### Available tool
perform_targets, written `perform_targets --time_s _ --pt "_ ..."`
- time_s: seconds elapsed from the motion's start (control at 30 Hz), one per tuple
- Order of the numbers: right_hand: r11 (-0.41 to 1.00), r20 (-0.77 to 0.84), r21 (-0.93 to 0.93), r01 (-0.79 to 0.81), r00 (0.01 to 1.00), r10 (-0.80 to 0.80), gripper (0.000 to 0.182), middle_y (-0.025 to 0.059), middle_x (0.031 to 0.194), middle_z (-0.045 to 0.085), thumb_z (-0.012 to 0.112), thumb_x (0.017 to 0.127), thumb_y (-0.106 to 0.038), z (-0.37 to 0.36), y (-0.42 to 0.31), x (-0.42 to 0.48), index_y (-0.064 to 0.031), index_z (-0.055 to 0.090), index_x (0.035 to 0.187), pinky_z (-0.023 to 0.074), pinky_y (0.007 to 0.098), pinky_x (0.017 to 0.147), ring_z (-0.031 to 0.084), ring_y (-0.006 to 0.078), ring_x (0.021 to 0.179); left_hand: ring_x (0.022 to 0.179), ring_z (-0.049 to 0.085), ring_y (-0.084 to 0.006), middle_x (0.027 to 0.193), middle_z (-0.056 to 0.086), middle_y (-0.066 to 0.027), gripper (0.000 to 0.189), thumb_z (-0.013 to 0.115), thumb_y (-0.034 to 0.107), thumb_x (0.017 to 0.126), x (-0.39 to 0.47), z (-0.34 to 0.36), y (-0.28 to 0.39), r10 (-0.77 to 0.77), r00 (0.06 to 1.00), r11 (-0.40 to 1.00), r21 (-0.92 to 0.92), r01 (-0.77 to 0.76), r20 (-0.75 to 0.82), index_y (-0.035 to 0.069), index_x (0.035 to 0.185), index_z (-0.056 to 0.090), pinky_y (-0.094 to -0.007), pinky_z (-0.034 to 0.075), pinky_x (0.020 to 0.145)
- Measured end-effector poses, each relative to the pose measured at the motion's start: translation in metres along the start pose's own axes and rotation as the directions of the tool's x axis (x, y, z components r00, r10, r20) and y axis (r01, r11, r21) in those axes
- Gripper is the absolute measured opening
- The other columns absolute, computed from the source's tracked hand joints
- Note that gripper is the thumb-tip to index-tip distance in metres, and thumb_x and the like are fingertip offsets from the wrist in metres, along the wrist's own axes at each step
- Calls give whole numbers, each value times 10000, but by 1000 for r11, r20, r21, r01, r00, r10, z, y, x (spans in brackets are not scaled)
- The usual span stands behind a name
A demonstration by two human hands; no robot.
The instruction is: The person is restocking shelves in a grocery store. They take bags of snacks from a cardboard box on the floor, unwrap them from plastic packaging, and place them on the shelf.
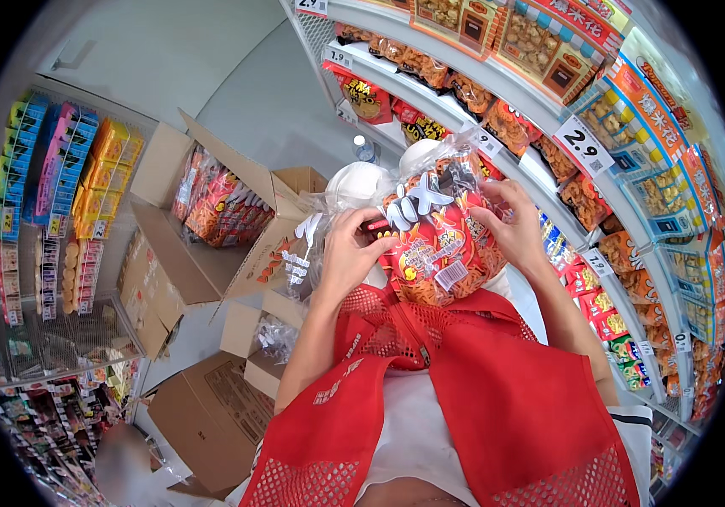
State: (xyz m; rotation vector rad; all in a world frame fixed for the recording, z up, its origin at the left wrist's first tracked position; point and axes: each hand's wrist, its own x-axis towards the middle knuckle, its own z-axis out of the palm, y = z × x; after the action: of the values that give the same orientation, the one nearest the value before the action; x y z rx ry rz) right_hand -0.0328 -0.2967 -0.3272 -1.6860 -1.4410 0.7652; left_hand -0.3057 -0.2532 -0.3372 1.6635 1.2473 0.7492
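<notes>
A clear plastic bag (pixel 422 199) holding several red snack packets (pixel 438 253) is before my chest, between both hands. My left hand (pixel 353 250) grips its left side, thumb and fingers pinching the film, and loose clear film hangs beyond that wrist. At the upper right of the bundle is my right hand (pixel 508 218), its fingers and thumb bent around the film's edge; whether it pinches the film is hard to tell. The bundle rests against my red mesh vest (pixel 394 323), above my white shoes (pixel 357 184).
An open cardboard box (pixel 210 279) with more snack packets stands at the left. A smaller open box (pixel 267 371) holds clear plastic, beside a large brown carton (pixel 210 412). Curved-looking snack shelves (pixel 521 171) run along the right. A hanging display (pixel 51 253) and a blurred person (pixel 124 466) are farther left.
</notes>
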Motion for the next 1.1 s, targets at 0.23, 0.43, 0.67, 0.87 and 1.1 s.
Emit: perform_targets --time_s 0.23,0.43,0.67,0.87,1.1 --pt "984 -186 177 22 983 11 213 88 1019 578 702 881 -132 33 9 -11 -4 667 1048 465 297 782 567 196 894 1018 612 -133 1160 628 -71 550 785 -36 737 17 13 -10 6 996 963 -268 20 93 -25 1259 614 -271 502 909" --pt "992 -139 35 119 984 -113 127 62 991 556 662 905 -67 46 -2 -16 29 676 987 453 261 756 547 144 882 1014 627 -136 1110 673 -77 441 757 -51 759 13 25 -29 -174 977 786 -580 215 126 -13 1182 636 -293 504 910" --pt "990 64 136 33 997 -42 49 26 917 553 675 839 25 46 -2 1 44 646 873 431 230 666 540 92 793 999 623 -119 1076 673 -65 362 775 -17 769 25 22 -23 -287 936 762 -544 353 205 -22 1108 649 -263 517 861" --pt "926 159 364 -100 986 44 35 7 930 556 673 843 19 42 -15 3 30 640 840 425 216 684 529 71 782 896 631 -99 1031 678 -41 276 772 -15 778 27 25 -12 -210 954 867 -410 283 215 -12 1046 707 -269 524 812" --pt "950 121 306 -53 992 16 42 12 856 555 679 853 -14 43 -12 2 26 666 850 427 251 645 536 86 724 751 585 -64 837 686 -4 215 792 51 765 27 26 -2 -233 939 886 -343 312 252 9 968 735 -256 494 693"
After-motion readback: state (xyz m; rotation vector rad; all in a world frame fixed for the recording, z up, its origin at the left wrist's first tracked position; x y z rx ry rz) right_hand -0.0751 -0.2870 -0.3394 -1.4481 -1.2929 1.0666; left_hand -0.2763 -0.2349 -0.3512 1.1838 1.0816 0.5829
